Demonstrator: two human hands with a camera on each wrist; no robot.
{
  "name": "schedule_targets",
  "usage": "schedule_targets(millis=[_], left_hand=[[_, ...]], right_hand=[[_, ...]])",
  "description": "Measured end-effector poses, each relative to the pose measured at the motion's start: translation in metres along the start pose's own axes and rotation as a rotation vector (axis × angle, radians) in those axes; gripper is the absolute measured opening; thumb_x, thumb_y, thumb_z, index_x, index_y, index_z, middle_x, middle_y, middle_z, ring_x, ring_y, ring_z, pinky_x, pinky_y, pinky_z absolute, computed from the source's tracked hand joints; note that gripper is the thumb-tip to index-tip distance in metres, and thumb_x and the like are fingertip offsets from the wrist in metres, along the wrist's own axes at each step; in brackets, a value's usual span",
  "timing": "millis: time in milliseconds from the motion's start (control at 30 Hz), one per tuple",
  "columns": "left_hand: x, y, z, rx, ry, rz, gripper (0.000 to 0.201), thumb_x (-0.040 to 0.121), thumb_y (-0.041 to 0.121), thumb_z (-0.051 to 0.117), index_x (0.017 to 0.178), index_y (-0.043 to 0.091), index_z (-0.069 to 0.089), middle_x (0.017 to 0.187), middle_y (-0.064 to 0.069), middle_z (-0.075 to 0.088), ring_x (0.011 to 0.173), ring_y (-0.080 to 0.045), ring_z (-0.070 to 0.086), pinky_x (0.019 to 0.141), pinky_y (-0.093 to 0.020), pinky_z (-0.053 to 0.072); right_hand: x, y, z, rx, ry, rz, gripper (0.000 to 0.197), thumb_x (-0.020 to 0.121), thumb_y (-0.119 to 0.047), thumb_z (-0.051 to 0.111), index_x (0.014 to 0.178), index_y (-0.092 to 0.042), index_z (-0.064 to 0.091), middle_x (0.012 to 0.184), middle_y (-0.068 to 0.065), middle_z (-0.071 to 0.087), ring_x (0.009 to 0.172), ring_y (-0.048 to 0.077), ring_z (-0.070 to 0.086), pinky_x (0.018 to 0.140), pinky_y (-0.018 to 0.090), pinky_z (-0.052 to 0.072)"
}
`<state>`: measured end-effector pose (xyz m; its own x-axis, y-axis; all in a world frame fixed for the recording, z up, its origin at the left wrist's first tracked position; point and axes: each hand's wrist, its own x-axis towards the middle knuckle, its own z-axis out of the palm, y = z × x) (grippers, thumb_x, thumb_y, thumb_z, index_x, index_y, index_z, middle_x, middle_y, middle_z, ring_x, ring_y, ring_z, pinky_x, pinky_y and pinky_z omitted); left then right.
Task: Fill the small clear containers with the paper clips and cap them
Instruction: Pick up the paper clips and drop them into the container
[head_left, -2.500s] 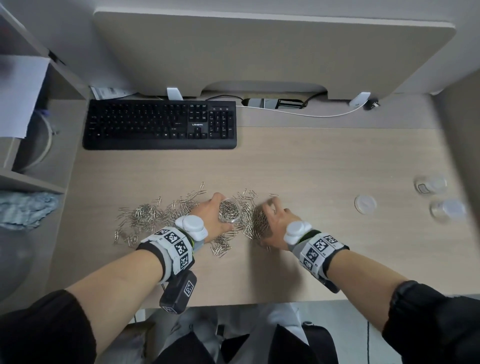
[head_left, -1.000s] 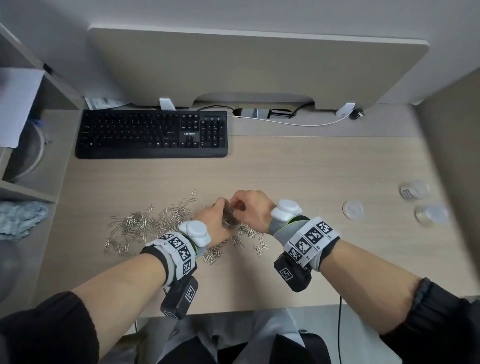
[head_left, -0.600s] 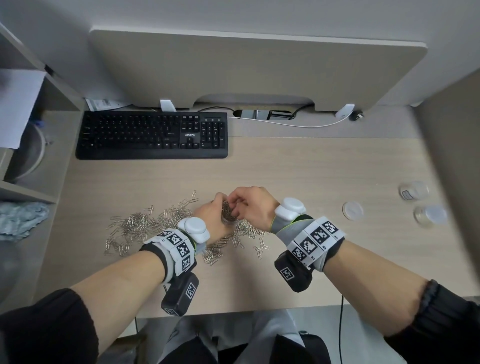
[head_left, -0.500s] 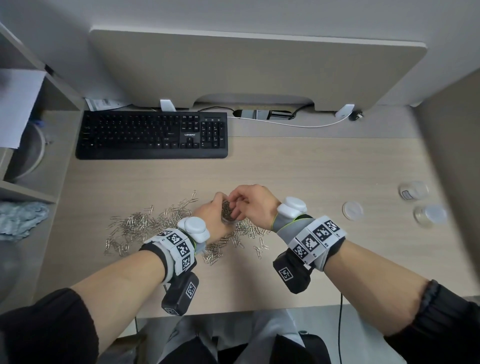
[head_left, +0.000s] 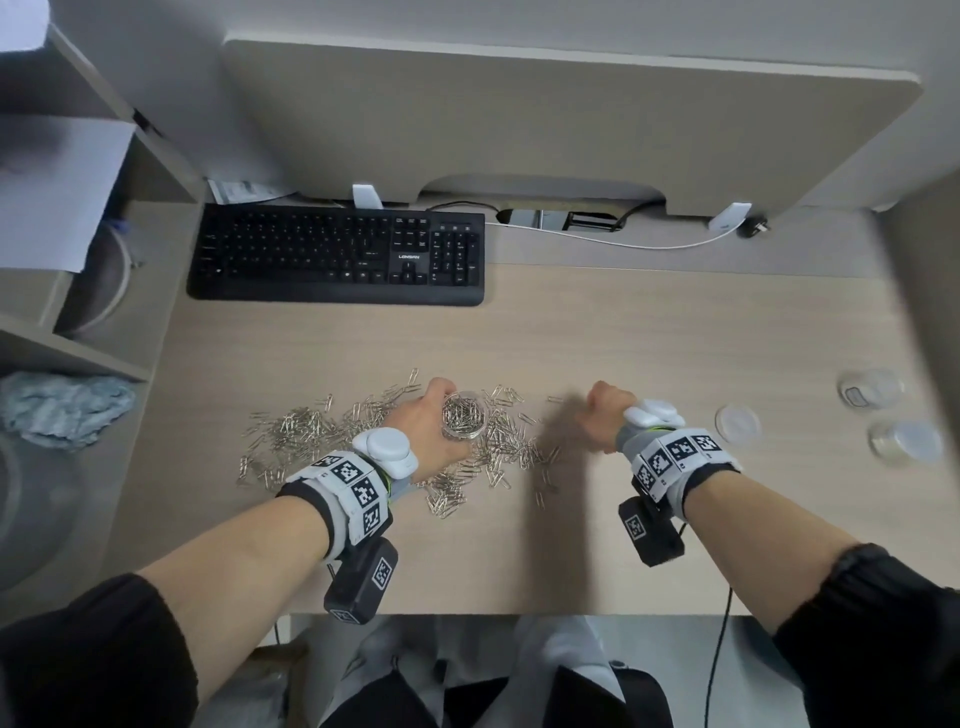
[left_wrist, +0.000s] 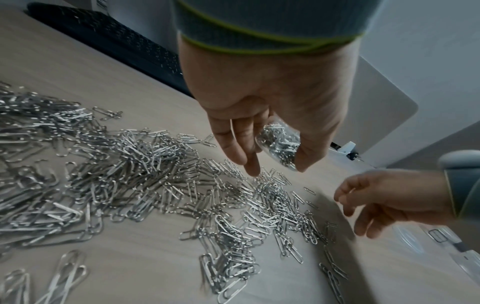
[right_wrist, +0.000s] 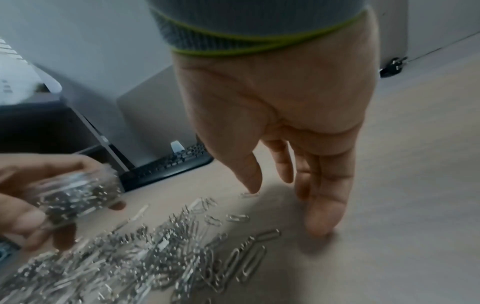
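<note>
Clear container in left hand

Both forearms were bare below pushed-up black sleeves. Each wrist wore a white band printed with black square markers, topped by a rounded white module, with a black camera block beneath. Grey cuffs edged in lime showed.

Paper clips lie spread on the table, in front of the keyboard. Left hand over the spread, container in it — clips inside. Right of the spread: right hand, then a loose cap, then two more containers — farthest right.
</note>
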<state>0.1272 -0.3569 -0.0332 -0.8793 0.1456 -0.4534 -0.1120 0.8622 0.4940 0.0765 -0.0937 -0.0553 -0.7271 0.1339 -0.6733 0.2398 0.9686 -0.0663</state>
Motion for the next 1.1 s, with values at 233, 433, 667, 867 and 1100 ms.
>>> schedule_targets(millis=[233, 433, 667, 867, 1100], left_hand=[[-0.007, -0.026, -0.003, -0.004, -0.005, -0.033, 0.076, 0.075, 0.042, 0.074, 0.139, 0.024, 0.036, 0.105, -0.003, 0.067, 0.090, -0.024, 0.063, 0.074, -0.028, 0.048], [-0.016, -0.037, -0.003, -0.002, 0.009, -0.060, 0.074, 0.072, 0.045, 0.074, 0.133, 0.026, 0.038, 0.086, 0.001, 0.065, 0.077, -0.022, 0.063, 0.070, -0.034, 0.053], [-0.020, -0.045, -0.005, -0.007, -0.018, -0.083, 0.072, 0.073, 0.038, 0.073, 0.133, 0.022, 0.038, 0.085, -0.002, 0.065, 0.075, -0.022, 0.062, 0.066, -0.035, 0.053], [-0.016, -0.039, -0.004, -0.015, -0.036, -0.076, 0.072, 0.078, 0.034, 0.074, 0.136, 0.016, 0.035, 0.095, -0.005, 0.062, 0.080, -0.024, 0.061, 0.069, -0.033, 0.051], [-0.011, -0.016, -0.001, -0.020, -0.057, -0.023, 0.069, 0.071, 0.037, 0.072, 0.129, 0.021, 0.038, 0.102, -0.007, 0.064, 0.082, -0.025, 0.061, 0.072, -0.039, 0.054]], right_hand=[[-0.001, -0.049, 0.030, 0.010, 0.025, -0.127, 0.067, 0.081, -0.062, 0.061, 0.122, -0.013, 0.041, 0.113, 0.011, 0.055, 0.089, 0.029, 0.060, 0.080, 0.041, 0.053], [-0.015, -0.111, 0.053, -0.203, 0.019, -0.247, 0.062, 0.088, -0.038, 0.068, 0.131, -0.007, 0.037, 0.124, 0.012, 0.049, 0.101, 0.027, 0.063, 0.072, 0.032, 0.045], [-0.013, -0.110, 0.043, -0.241, -0.073, -0.288, 0.035, 0.093, -0.004, 0.053, 0.128, 0.000, 0.046, 0.119, 0.014, 0.059, 0.093, 0.021, 0.063, 0.076, 0.027, 0.053], [-0.023, -0.086, 0.025, 0.492, -0.179, -0.152, 0.015, 0.091, -0.003, 0.057, 0.104, -0.007, 0.063, 0.083, 0.015, 0.072, 0.065, 0.029, 0.072, 0.069, 0.045, 0.062], [-0.058, -0.105, -0.019, 0.792, -0.195, -0.330, 0.013, 0.086, 0.010, 0.054, 0.090, -0.002, 0.054, 0.062, 0.016, 0.056, 0.040, 0.023, 0.058, 0.041, 0.032, 0.054]])
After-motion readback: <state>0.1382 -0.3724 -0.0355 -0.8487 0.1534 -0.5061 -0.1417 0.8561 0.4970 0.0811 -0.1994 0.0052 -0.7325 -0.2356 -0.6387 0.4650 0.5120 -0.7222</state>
